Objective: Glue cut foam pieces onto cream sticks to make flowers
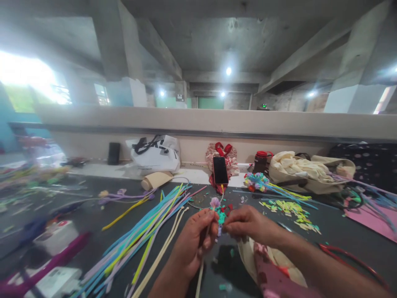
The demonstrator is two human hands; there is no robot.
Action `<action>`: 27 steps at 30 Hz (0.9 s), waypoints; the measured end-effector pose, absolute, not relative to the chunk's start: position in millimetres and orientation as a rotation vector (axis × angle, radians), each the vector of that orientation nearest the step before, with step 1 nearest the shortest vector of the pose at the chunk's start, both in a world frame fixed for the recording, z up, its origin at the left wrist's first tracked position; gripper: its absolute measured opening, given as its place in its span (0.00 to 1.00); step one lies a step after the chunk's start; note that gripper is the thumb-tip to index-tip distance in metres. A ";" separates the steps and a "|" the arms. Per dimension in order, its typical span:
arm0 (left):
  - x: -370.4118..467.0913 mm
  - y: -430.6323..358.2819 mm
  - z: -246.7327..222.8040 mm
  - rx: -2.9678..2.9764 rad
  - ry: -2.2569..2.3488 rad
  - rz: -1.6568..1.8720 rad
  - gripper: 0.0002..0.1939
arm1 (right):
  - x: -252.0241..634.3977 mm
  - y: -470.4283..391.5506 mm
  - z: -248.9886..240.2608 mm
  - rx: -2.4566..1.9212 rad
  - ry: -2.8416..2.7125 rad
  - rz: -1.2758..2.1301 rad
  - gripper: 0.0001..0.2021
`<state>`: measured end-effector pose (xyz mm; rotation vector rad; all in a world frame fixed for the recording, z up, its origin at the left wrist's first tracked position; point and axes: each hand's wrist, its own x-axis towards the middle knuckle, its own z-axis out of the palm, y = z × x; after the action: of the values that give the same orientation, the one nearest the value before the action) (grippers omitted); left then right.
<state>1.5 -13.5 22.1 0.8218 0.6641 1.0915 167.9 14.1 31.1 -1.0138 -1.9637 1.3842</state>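
Observation:
My left hand [197,236] is closed in a pinch around a thin stem topped by a small fluffy purple flower [214,202]. A pale cord-like length [200,277] hangs below that hand. Close by on the right, my right hand [252,223] has its fingertips pressed together; what they grip, if anything, is hidden. Small turquoise pieces [221,216] show between the two hands, partly covered by the fingers. Left of my left hand lies a bundle of long blue, yellow and lilac fuzzy stems [145,229], with cream ones [167,236] beside it.
A phone [220,170] leans against a patterned bag [232,159] at the back. Small yellow-green pieces [288,211] lie to the right, below a colourful flower cluster [256,182]. Red-handled tool [350,256] is at right front. White bag [158,153] stands at back left.

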 end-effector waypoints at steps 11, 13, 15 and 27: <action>-3.4 -5.5 23.1 0.632 0.713 1.338 0.09 | 245.3 27.9 46.0 -1.197 -1.725 1.172 0.16; -2.1 -6.4 22.3 0.669 0.742 1.339 0.10 | 246.4 24.6 54.3 -1.208 -1.840 1.046 0.16; -1.1 -7.0 21.5 0.699 0.759 1.337 0.09 | 245.4 21.8 63.5 -1.215 -2.018 0.834 0.15; 1.2 -6.6 17.8 0.711 0.812 1.309 0.11 | 302.2 32.6 93.3 -1.624 -2.205 0.279 0.16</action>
<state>1.2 -6.6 17.8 0.7113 0.8124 1.3090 302.2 32.6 93.3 -1.6243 -2.2051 0.2790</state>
